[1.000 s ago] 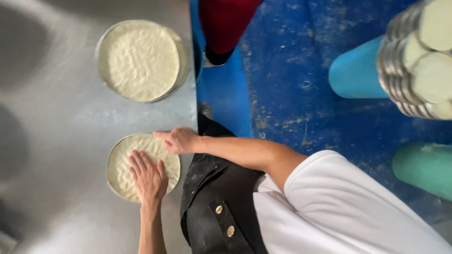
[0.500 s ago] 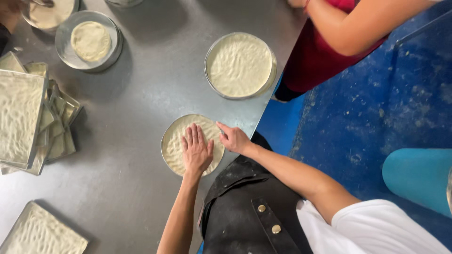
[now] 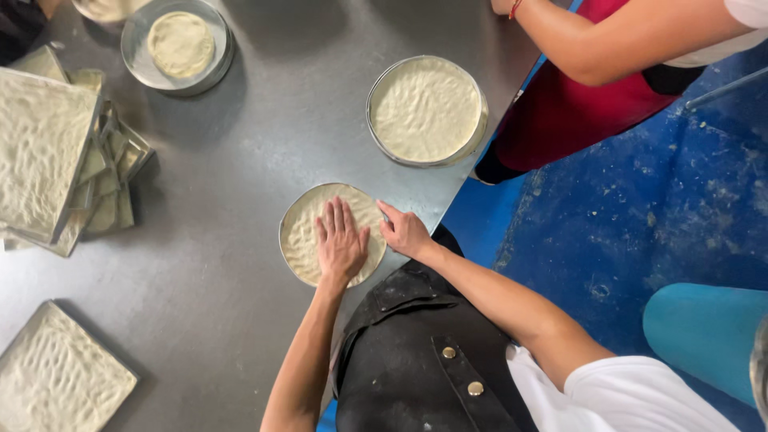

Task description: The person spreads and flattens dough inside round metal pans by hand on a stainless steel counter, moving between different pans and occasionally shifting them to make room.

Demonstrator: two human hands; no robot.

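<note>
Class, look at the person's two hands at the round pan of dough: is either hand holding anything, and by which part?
Nothing is gripped. The left hand lies flat, palm down, on the dough in the round pan; the right hand rests at the pan's edge.

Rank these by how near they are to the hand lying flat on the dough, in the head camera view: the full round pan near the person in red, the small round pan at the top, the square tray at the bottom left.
From the left hand:
1. Full round pan, up and to the right.
2. Small round pan, top left.
3. Square tray, bottom left corner.
</note>
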